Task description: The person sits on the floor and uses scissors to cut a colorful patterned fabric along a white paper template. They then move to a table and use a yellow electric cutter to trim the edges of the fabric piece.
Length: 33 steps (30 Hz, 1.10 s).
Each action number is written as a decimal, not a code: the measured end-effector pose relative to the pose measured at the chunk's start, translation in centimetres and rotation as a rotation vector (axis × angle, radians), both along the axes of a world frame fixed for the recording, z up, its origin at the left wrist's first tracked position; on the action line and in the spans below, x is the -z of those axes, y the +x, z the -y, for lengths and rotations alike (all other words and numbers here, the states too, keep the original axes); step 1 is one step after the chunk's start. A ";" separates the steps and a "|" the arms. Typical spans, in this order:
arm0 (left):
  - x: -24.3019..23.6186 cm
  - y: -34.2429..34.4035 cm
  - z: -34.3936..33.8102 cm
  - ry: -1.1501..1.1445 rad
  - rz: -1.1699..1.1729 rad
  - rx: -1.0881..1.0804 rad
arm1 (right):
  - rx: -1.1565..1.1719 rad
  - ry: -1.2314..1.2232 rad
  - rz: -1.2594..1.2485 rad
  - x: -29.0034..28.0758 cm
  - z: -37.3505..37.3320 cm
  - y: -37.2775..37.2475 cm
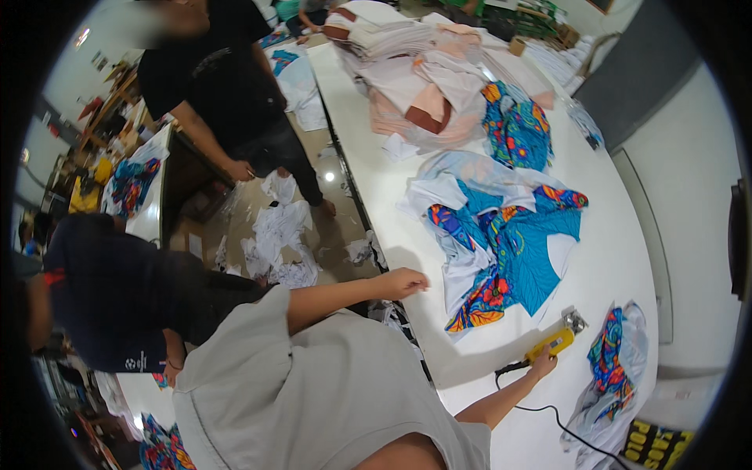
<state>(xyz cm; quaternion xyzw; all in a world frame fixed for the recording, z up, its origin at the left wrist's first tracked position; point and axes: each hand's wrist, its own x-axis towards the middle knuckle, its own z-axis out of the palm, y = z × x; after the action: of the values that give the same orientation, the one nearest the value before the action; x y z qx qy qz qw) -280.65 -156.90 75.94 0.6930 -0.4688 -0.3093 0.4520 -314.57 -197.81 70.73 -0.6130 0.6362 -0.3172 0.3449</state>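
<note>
My right hand point(542, 363) is closed around the yellow body of an electric fabric cutter point(553, 345), whose round metal head points away to the right over the white table point(470, 372). From its rear end a black cord point(558, 419) runs toward the lower right. Over the left edge of the table hovers my left hand point(406, 283), fingers loosely bent, with nothing visible in them. Ahead of both hands lies a crumpled spread of teal printed fabric point(533, 258) with bright floral borders and white parts. Neither hand touches it.
Farther up the table sit a pale stack of fabric point(423, 78) and a floral bundle point(517, 129). Another printed piece point(611, 360) lies by the right edge. Two people stand at left, one in black point(219, 78), one in navy point(110, 290). White scraps point(282, 243) litter the floor.
</note>
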 end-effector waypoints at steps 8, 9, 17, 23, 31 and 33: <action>14.0 0.7 -20.5 0.636 0.014 -0.701 | -0.021 -0.741 -0.265 -3.0 -6.5 12.0; 17.1 0.5 -22.5 0.790 0.004 -0.729 | -0.098 -0.779 -0.092 -3.9 -9.4 16.3; 25.4 9.1 -23.7 0.894 -0.230 -0.462 | -0.927 -0.465 0.293 -4.6 -25.2 40.7; 24.0 23.3 -18.5 0.918 -0.060 -0.230 | -0.715 -0.655 -0.188 0.9 -26.3 43.1; 20.4 37.8 -18.2 0.603 -0.173 -0.621 | -0.716 -0.610 -0.333 0.7 -27.0 42.9; 21.2 38.8 -20.8 0.558 -0.229 -0.735 | -0.731 -0.619 -0.382 0.5 -27.2 43.3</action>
<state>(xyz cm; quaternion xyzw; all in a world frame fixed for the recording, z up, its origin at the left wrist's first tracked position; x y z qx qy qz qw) -241.82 -136.06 54.76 0.8693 -0.0388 -0.3175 0.3768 -271.30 -170.61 70.22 -0.9155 0.3083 -0.2321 0.1133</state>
